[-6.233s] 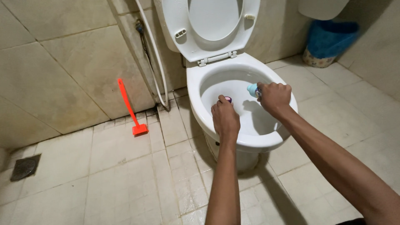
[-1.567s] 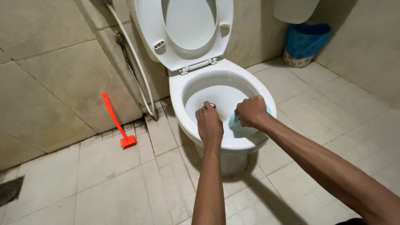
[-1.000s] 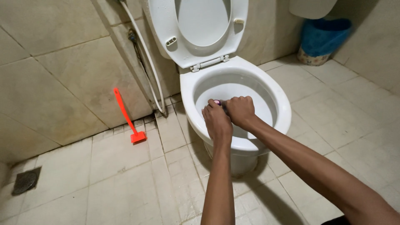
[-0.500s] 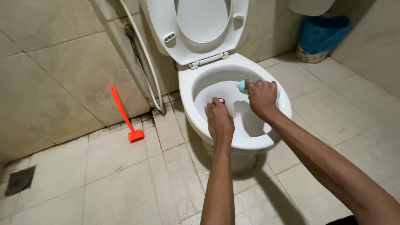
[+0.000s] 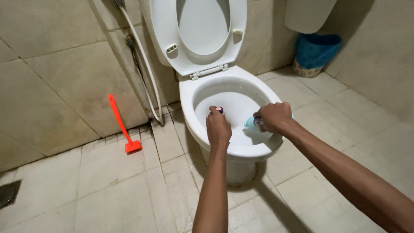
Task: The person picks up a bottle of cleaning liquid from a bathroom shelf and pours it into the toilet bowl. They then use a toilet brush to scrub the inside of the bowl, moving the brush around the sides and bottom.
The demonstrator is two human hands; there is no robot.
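The pale blue scrubber (image 5: pixel 251 123) sat inside the toilet bowl (image 5: pixel 189 116), pressed against the inner wall near the right rim, with only its front end showing past the knuckles. The right hand (image 5: pixel 272 117) was clenched around it, fingers wrapped over the top. It looked like a small, light thing, probably soft or spongy, and likely wet and slippery against the glazed bowl, so a full-fist hold across its back seemed the sure way to keep it from sliding out. The left hand (image 5: pixel 218 127) hung over the left side of the bowl, closed on a small object (image 5: pixel 219 109) with a purple tip that poked out above the fingers; what that object was could not be told, as most of it was hidden in the fist. The bowl itself was white, hard and smooth. Behind it the seat and lid (image 5: pixel 202 30) stood raised against the wall. A white hose (image 5: pixel 146 69) ran down the tiled wall at the left of the toilet. Farther left, a red brush (image 5: pixel 122 125) leaned with its head on the floor tiles and its handle against the wall. At the far right corner a blue bin (image 5: pixel 315 51) stood on the floor beneath a white tank (image 5: pixel 308 15). A floor drain (image 5: pixel 7 193) showed at the left edge.
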